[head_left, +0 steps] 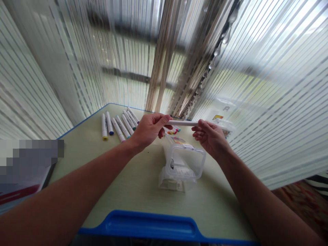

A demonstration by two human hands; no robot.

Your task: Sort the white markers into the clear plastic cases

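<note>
My left hand (151, 129) and my right hand (210, 136) hold one white marker (183, 123) level between them, above the small table (133, 181). Each hand pinches one end of it with closed fingers. Just below the marker a clear plastic marker case (183, 165) lies on the tabletop with a coloured label at its top. A few more markers (174, 130) with coloured caps lie behind the hands, partly hidden.
Several white markers (120, 124) with coloured caps lie in a row at the table's far left corner. The table has a blue rim with a handle (151, 225) at the near edge. Striped sheer curtains (256, 85) hang close around. A clear packet (222, 119) rests at the far right.
</note>
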